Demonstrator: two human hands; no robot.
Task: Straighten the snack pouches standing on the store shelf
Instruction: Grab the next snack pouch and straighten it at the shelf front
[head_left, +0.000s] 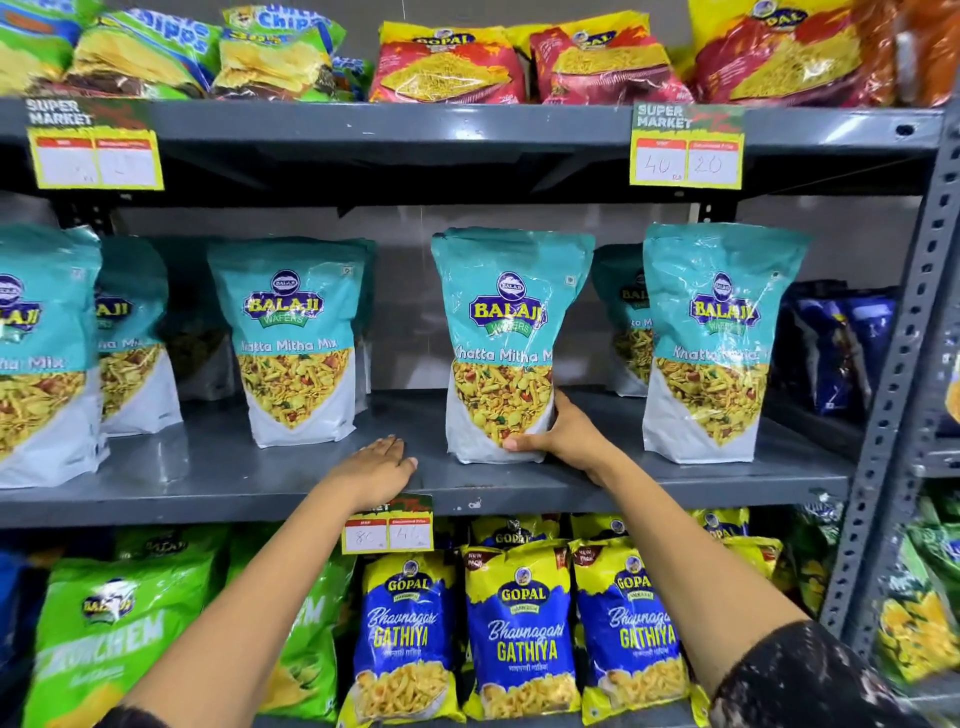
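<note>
Middle pouch (506, 343) is gripped low by the right hand (563, 436). Left hand (376, 465) is laid flat, open, empty beside it. Pouch judged light, soft, slippery; best held near its base.

I see my right hand (558, 439) gripping the lower right corner of the centre teal Balaji pouch (506, 343), upright; my left hand (376, 465) lies flat on the grey shelf (234, 467).

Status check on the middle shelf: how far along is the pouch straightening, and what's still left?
Partway, by the look of it. Looks done: the teal pouch left of centre and the one on the right stand upright, facing front. In hand: the right hand grips the centre pouch at its lower right corner; the left hand rests flat on the shelf. Left: the set-back pouch on the left, and the far-left one.
</note>
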